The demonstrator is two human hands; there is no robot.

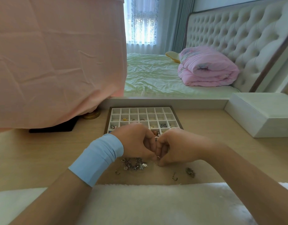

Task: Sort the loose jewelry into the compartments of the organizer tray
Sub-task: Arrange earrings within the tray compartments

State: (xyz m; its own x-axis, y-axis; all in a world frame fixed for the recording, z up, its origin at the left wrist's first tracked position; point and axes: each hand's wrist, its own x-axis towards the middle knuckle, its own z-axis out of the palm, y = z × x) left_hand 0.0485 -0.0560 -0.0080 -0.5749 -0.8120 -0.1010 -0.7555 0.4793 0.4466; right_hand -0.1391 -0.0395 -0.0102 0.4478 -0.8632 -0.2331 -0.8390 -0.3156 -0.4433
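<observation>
tray (107, 117) front behind left hand (136, 141), right hand (179, 146)

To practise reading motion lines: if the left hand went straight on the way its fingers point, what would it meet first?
The right hand: the left hand points rightward at it, and their fingertips seem to touch, both pinching a small ring. Depth is unclear.

The pale wooden surface (42, 151) carries the gridded organizer tray (107, 120), with loose jewelry (133, 164) scattered just before it. A white box (262, 114) lies at right, a gold tin (92, 115) and black pad (53, 128) at left.
</observation>
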